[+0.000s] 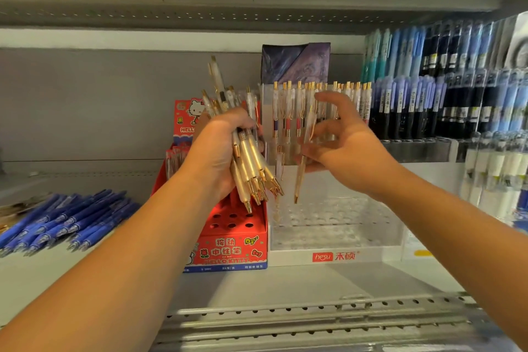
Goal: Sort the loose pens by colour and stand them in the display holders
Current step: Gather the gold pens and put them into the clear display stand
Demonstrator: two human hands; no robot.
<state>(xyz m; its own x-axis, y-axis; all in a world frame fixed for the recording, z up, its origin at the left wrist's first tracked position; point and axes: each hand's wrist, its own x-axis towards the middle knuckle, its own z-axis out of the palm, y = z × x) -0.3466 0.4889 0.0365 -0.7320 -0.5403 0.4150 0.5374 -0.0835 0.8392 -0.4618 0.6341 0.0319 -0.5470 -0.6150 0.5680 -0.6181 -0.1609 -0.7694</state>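
Seemingly light, stiff and slippery, the pens sat bundled in the closed fingers of the left hand beside the clear holder, while the right hand pinched one pen mid-barrel.

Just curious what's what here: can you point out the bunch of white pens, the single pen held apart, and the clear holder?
bunch of white pens [249, 161]: head view, middle of barrels.
single pen [299, 180]: head view, lower barrel.
clear holder [337, 234]: head view, front wall.

Red display box: front panel reads "HELLO KITTY" beneath the characters 按动中性笔. Its back card shows "HELL", the remainder covered. Clear holder: white base strip marked "hesu 禾硕". Other labels illegible
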